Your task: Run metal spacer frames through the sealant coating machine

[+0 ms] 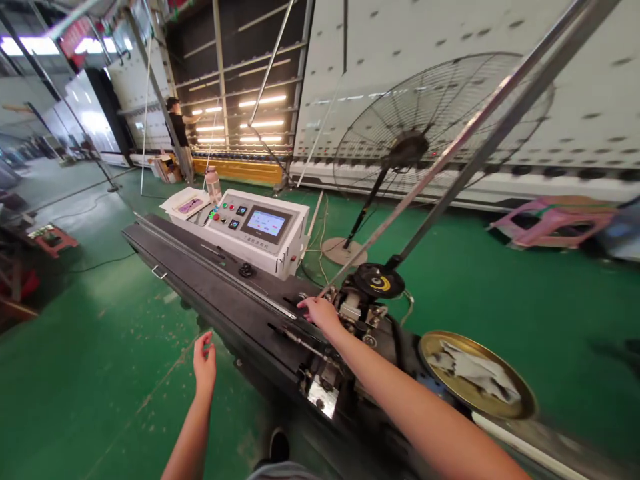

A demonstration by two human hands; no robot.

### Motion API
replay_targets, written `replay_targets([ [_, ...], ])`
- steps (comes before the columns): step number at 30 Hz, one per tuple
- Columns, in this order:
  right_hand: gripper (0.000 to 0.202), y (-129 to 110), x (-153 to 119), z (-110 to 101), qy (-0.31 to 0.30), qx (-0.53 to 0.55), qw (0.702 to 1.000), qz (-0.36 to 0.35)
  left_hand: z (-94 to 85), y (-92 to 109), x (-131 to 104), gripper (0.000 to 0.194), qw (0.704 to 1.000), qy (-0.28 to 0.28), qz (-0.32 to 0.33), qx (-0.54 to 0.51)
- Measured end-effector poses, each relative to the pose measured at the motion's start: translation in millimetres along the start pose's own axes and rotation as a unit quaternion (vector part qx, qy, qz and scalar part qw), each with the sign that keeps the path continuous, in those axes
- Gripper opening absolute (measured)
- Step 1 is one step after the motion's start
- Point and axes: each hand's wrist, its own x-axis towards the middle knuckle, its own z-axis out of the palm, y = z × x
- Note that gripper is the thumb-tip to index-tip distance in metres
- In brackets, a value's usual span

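The left hand [204, 360] is hanging empty with fingers loosely spread, beside the long dark surface [215, 283]. The right hand [321, 313] is reaching in at the mechanism [351, 308], its fingers extending near the end of a thin metal strip [273, 301]; whether they are gripping anything cannot be told. The strip is lying lengthwise along the surface. Beyond, a control box [220, 233] is showing a lit screen [266, 222].

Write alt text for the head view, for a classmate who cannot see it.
A person's right hand reaches across a long black workbench near the end of a thin metal strip, while the open left hand is held off its near side. Behind stands a white control box with a lit screen; a large fan is farther back.
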Motion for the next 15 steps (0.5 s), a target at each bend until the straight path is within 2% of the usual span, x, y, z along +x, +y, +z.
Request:
replay_targets([
  [2,0.026,-14,-4,3,0.005,0.029,1.0,0.008,29.7,31,21,0.043,0.997,-0.022,-0.027,-0.062],
  [4,0.027,-23,-14,-6,0.003,0.052,0.999,0.005,61.4,65,39,0.055,0.985,-0.042,-0.089,-0.141],
  [6,0.026,-27,-31,-29,-0.01,0.092,0.996,0.009,91.4,97,49,0.062,0.97,-0.072,-0.139,-0.184],
  [8,0.024,-26,-53,-62,-0.028,0.138,0.99,0.015,118.1,127,45,0.064,0.958,-0.12,-0.169,-0.197],
  [11,0.025,-12,-91,-120,-0.044,0.18,0.982,0.025,153.0,170,10,0.072,0.929,-0.217,-0.18,-0.242],
  [13,0.026,9,-117,-159,-0.04,0.2,0.979,0.031,175.2,199,-32,0.079,0.907,-0.272,-0.146,-0.285],
  [15,0.028,39,-142,-196,-0.025,0.219,0.975,0.034,198.5,224,-81,0.082,0.895,-0.303,-0.101,-0.31],
])
